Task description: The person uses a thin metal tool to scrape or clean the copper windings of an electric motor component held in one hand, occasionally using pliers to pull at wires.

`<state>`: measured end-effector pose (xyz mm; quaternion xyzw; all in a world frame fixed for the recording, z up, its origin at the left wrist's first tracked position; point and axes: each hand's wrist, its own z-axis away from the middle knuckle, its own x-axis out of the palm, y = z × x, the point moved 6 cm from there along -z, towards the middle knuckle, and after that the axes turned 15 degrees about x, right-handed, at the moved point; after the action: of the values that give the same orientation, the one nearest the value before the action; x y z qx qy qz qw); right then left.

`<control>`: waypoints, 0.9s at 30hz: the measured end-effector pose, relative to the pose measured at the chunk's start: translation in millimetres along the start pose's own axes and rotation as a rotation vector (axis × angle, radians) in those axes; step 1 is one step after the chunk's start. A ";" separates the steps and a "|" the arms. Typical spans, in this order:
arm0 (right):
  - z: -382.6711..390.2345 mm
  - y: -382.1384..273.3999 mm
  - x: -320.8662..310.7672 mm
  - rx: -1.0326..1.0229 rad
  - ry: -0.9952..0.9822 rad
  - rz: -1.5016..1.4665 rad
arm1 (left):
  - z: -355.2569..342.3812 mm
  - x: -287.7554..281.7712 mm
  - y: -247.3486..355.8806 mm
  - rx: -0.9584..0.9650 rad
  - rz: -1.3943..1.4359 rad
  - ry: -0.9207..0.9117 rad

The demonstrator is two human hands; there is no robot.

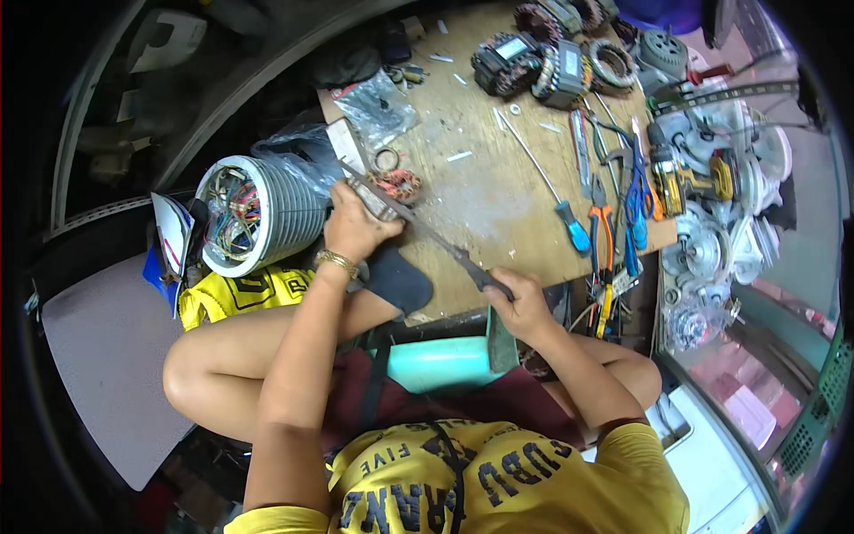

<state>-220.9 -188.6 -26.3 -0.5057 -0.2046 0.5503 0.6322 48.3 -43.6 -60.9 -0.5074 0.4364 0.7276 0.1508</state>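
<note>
My left hand (356, 227), with a gold bracelet at its wrist, is closed round a small motor stator (381, 203) near the board's left edge. Reddish windings (402, 184) show at the stator's far side. In my right hand (523, 307) is the dark handle of a long, narrow blade-like tool (436, 236). Its shaft slants up and left across the stator, and its tip shows past my left hand's fingers. Whether it is a file or a knife I cannot tell. A metal ring (386, 159) lies just beyond the stator.
Several wound stators (507, 64) sit at the wooden board's (463, 191) far side. Screwdrivers, pliers (601, 222) and a yellow drill (689, 173) lie to the right, beside white pulley-like parts (703, 245). A ribbed bucket of wires (285, 214) stands left; clear plastic bags (378, 107) lie behind it.
</note>
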 end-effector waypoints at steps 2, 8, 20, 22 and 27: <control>-55.0 5.5 33.1 0.014 0.025 -0.077 | 0.7 2.6 -0.2 -0.043 0.051 0.006; -106.3 -21.1 61.6 -0.134 0.027 -0.163 | -6.2 5.0 -12.5 -0.107 0.060 -0.075; -122.7 14.2 44.7 -0.116 0.053 -0.066 | -16.9 -0.2 5.6 -0.009 0.014 -0.021; -115.9 18.7 47.4 -0.136 0.069 -0.252 | -12.8 -1.1 -0.6 -0.040 0.064 -0.016; -87.3 -30.8 59.7 -0.173 0.024 -0.110 | -0.4 -3.1 -5.5 -0.081 -0.016 -0.095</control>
<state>-116.1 -167.3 -52.9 -0.5531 -0.2711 0.4889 0.6177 53.6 -40.0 -60.9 -0.4813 0.3948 0.7668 0.1563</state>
